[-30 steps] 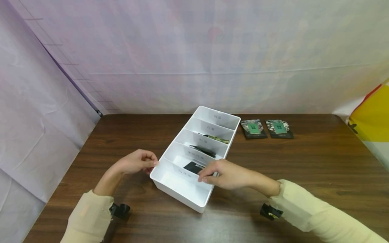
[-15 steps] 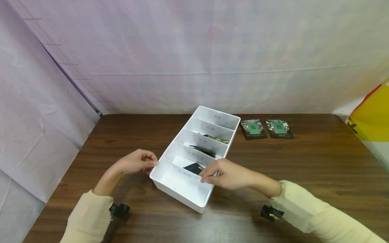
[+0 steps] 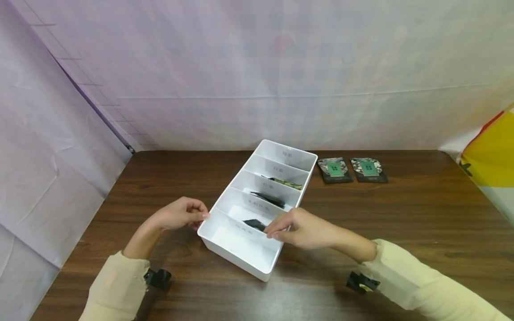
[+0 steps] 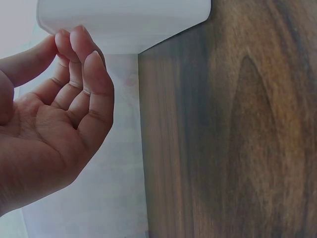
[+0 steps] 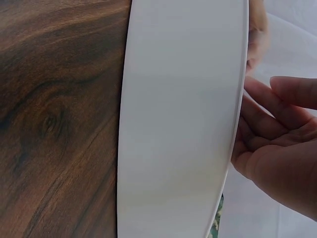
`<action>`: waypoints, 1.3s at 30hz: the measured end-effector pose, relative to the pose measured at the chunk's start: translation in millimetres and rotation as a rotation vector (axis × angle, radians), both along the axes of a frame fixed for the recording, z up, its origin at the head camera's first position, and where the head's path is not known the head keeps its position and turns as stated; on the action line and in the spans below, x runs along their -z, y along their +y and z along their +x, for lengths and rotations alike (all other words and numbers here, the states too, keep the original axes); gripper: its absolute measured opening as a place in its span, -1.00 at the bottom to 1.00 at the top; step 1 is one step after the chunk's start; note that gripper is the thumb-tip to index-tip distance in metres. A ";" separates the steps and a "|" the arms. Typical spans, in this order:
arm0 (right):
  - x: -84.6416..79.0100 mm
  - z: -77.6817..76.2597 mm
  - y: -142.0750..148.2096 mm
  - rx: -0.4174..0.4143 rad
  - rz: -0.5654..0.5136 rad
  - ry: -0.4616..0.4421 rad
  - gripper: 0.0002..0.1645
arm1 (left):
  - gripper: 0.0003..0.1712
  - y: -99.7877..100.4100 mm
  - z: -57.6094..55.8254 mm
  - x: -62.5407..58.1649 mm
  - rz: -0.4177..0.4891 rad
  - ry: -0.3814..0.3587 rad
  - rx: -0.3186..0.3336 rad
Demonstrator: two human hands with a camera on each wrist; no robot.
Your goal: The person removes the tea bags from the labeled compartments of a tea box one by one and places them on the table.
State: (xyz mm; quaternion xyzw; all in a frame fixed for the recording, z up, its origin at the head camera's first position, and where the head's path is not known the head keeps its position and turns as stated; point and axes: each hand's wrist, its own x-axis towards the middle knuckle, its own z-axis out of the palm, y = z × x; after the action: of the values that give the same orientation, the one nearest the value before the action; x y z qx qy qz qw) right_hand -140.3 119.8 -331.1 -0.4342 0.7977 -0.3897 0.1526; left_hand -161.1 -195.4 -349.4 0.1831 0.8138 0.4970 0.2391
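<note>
A white divided box [image 3: 237,262] stands slantwise on the table, printed characters on its compartment walls. My left hand [image 3: 181,215] grips its left rim near the front corner, thumb and fingertips close together at the edge; the left wrist view shows the fingers curled there. Reaching over the right rim, my right hand [image 3: 299,228] pinches the end of a dark sachet [image 3: 254,224] in the second compartment from the front. The sachet shows as a narrow dark shape, partly behind the divider. In the right wrist view, the box side hides my right fingertips [image 5: 277,116].
Behind that compartment, two others hold a dark sachet [image 3: 268,199] and a green patterned sachet [image 3: 287,183]. Two flat sachets with green labels, a left one [image 3: 335,170] and a right one [image 3: 369,170], lie right of the box. A pale curtain [image 3: 241,89] hangs behind the table.
The dark sachet at my right hand has turned from a broad face to a narrow sliver. My right hand has shifted slightly right and back. The left hand and box have stayed put.
</note>
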 end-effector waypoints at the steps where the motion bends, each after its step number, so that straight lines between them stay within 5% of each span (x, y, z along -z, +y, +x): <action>1: -0.5 0.3 0.6 0.001 0.000 -0.005 -0.82 | -0.85 -0.1 0.0 0.0 -0.002 0.002 0.001; 17: -2.6 2.2 3.8 0.038 -0.012 -0.044 -0.80 | -0.85 -0.3 0.3 -0.7 -0.004 0.005 0.004; 39: -18.9 -8.5 10.2 0.112 -0.021 0.032 -0.80 | -0.84 0.4 -0.2 -0.9 -0.017 -0.007 -0.002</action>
State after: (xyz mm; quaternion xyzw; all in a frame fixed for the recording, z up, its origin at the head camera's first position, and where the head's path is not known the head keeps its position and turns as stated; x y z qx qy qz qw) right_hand -148.8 130.0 -312.2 -0.3967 0.8190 -0.3988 0.1131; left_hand -161.3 -195.0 -348.5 0.1786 0.8172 0.4910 0.2433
